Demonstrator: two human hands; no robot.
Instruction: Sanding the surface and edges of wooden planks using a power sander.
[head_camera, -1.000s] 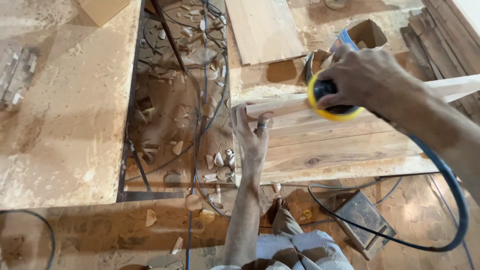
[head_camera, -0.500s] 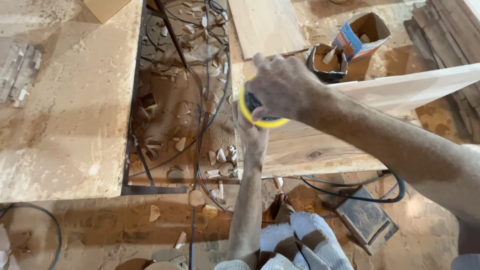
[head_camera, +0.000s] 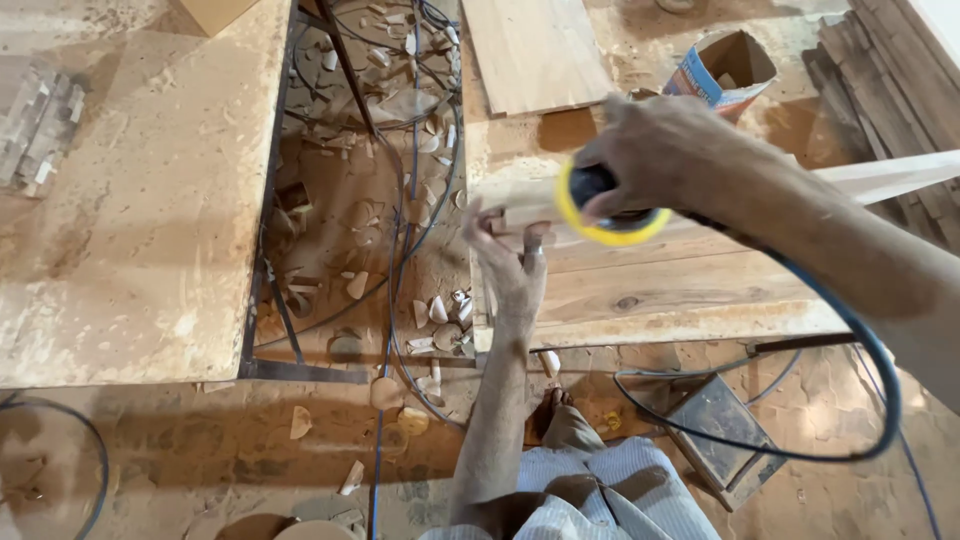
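— Since a second ago, right hand (head_camera: 665, 150), gripping the yellow sander (head_camera: 605, 210), slid left along the pale strip (head_camera: 880, 178).
— Left hand (head_camera: 515, 265)?
— Open, fingers spread, bracing the strip's near end just beside the sander.

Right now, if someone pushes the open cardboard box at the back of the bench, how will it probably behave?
The cardboard box probably slides or tips easily: it lies tilted with its mouth open, and looks nearly empty, so it is likely light. Its thin walls would likely dent under a firm squeeze. The sawdust on the bench may let it slip.
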